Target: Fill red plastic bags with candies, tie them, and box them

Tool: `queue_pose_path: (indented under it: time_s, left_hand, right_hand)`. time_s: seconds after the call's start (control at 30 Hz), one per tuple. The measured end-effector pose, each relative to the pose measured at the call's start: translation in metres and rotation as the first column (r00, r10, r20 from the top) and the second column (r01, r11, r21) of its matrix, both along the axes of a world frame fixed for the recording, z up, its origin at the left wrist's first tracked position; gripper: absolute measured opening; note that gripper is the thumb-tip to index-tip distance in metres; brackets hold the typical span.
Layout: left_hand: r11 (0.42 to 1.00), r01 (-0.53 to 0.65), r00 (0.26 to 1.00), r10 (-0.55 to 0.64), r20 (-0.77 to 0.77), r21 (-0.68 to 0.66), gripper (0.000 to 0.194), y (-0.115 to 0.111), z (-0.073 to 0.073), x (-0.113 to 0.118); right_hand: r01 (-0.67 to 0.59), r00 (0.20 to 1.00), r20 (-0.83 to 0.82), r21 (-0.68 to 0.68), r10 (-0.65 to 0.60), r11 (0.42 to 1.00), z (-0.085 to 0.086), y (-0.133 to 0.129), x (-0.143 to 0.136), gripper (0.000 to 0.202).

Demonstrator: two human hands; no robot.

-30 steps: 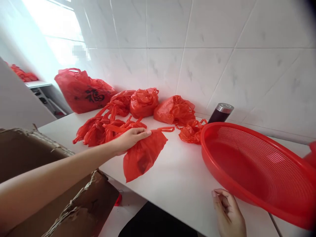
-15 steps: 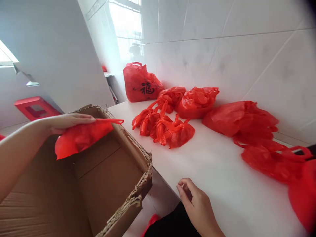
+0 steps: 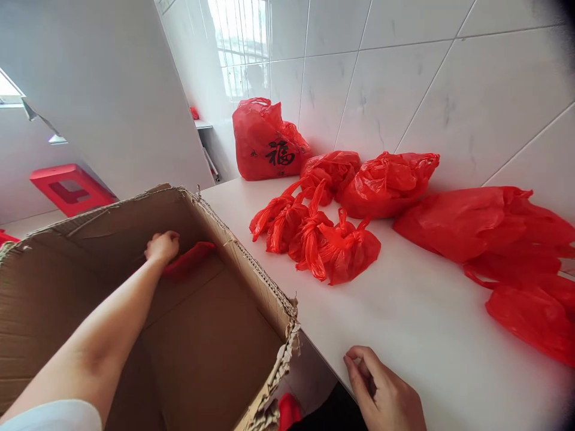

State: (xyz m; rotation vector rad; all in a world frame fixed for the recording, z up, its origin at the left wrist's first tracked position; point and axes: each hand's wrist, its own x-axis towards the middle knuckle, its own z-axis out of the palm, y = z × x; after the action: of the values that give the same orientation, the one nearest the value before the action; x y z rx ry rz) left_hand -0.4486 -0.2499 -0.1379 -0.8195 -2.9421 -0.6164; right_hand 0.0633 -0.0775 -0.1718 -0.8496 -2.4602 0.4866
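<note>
Deep inside the cardboard box (image 3: 265,287), my left hand (image 3: 162,246) has its fingers curled at a red plastic bag (image 3: 191,258). The bag lies low along the far inner wall, slightly blurred and partly hidden by the hand and wrist. My right hand (image 3: 384,389) is at the table's near edge, thumb and fingers drawn together with nothing seen in them. Ahead of it on the white table (image 3: 404,323) sit several small knotted red bags (image 3: 314,239) in a cluster.
Behind the cluster stand a tall red bag (image 3: 265,143) with black lettering and a full red bag (image 3: 389,182). Flatter red bags (image 3: 480,221) spread rightward along the tiled wall (image 3: 404,90). A red frame-like box (image 3: 74,188) is beyond the cardboard box, whose rim is torn.
My left hand has lowered the red bag from above the box rim down into the box. My right hand keeps its curled shape while the view has shifted.
</note>
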Motion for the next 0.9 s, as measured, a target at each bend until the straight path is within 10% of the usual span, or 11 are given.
queue_pose_path:
  time_s: [0.2, 0.43, 0.5, 0.6, 0.9]
  left_hand:
    - [0.926, -0.108, 0.966, 0.184, -0.183, 0.362, 0.017, 0.046, 0.058, 0.013]
    - [0.755, 0.513, 0.843, -0.354, -0.405, 0.409, 0.021, 0.163, 0.136, 0.163]
    - [0.637, 0.763, 0.626, -0.683, -0.377, 0.112, 0.026, 0.196, 0.141, 0.215]
    - [0.589, 0.779, 0.558, -0.807, -0.193, -0.214, 0.040, 0.241, 0.129, 0.272]
    - [0.599, 0.759, 0.606, -0.793, -0.059, -0.255, 0.028, 0.292, 0.107, 0.299]
  right_hand:
    - [0.003, 1.000, 0.001, 0.014, -0.003, 1.000, 0.001, 0.000, -0.002, 0.024]
    - [0.014, 1.000, -0.011, -0.072, -0.015, 0.997, 0.010, -0.006, -0.004, 0.022]
    - [0.018, 1.000, -0.006, -0.090, -0.019, 0.996, 0.012, -0.007, -0.004, 0.022]
    - [0.017, 1.000, -0.008, -0.098, -0.018, 0.995, 0.014, -0.007, -0.003, 0.022]
    - [0.014, 0.999, -0.046, -0.187, -0.023, 0.982, 0.018, -0.006, -0.002, 0.016]
